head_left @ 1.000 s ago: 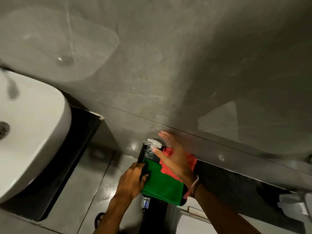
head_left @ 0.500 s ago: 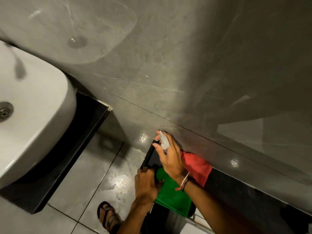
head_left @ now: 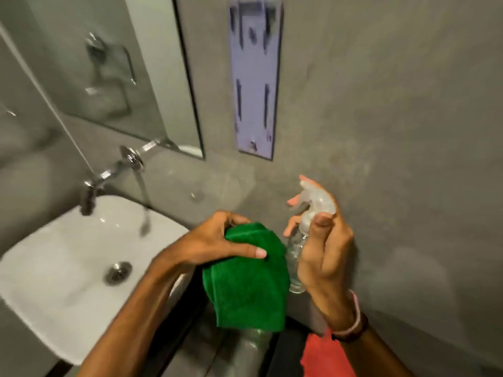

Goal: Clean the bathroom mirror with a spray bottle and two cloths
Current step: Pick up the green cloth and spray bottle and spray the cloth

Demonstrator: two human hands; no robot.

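- two hands are seen loaded: the left hand is clamped on the folded green cloth, thumb laid flat across its top, most of the cloth hanging free below.
- the right hand is wrapped around the neck of the clear spray bottle, thumb pressed at the collar, fingers curled behind; the trigger does not appear to be squeezed, though motion blur leaves this uncertain.
- the bottle is held upright just beside the cloth, at 3 o'clock of it, nozzle aimed toward 10 o'clock.
- the red cloth is left lying at 6 o'clock below the right wrist.
- the mirror is found well apart at 11 o'clock, above the tap and sink.
- a likely slip: spray could be wasted on the wall if fired before the nozzle is aimed at the glass; the bottle could also twist in the high neck hold.
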